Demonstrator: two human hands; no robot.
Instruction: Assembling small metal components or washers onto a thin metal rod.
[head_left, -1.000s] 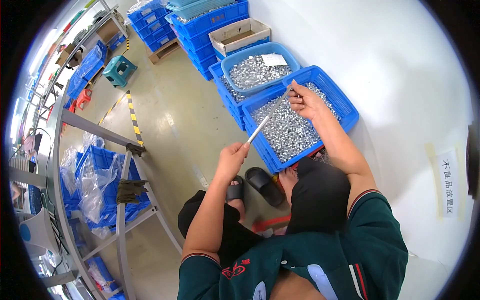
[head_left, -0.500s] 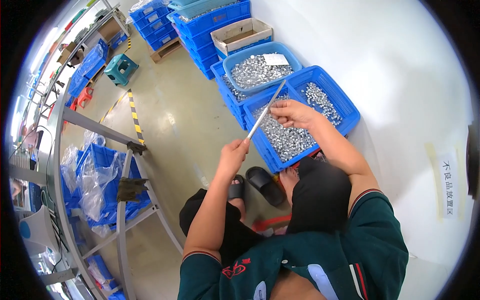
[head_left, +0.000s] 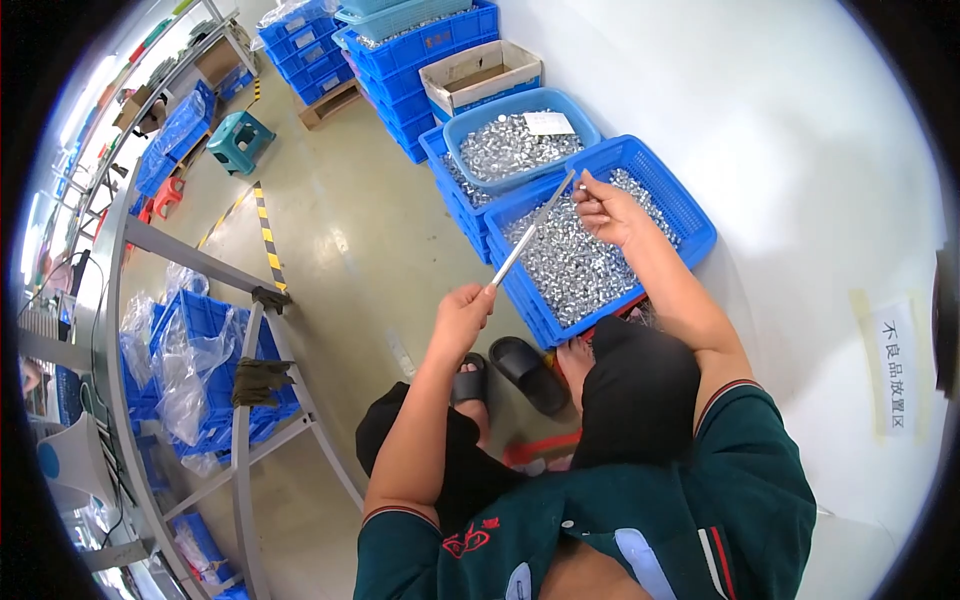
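My left hand [head_left: 464, 318] is closed around the lower end of a thin, straight silver rod [head_left: 518, 252]. The rod slants up and away, its far part over a blue plastic basket [head_left: 697, 240] full of small shiny metal parts [head_left: 580, 262]. Beside the rod's far tip is my right hand [head_left: 608, 212], thumb and forefinger pinched and the other fingers curled. Whatever sits between those fingertips is too small to make out.
Behind the basket stands a light-blue tub [head_left: 590, 108] of similar parts with a white paper slip [head_left: 548, 123]. Further back are a worn open box [head_left: 530, 70] and stacked blue crates [head_left: 385, 85]. A metal frame [head_left: 243, 470] rises at left; a white wall [head_left: 800, 180] borders the right.
My right hand has moved from the middle of the rod outward to its far tip. My left hand keeps its grip on the rod, almost unmoved.
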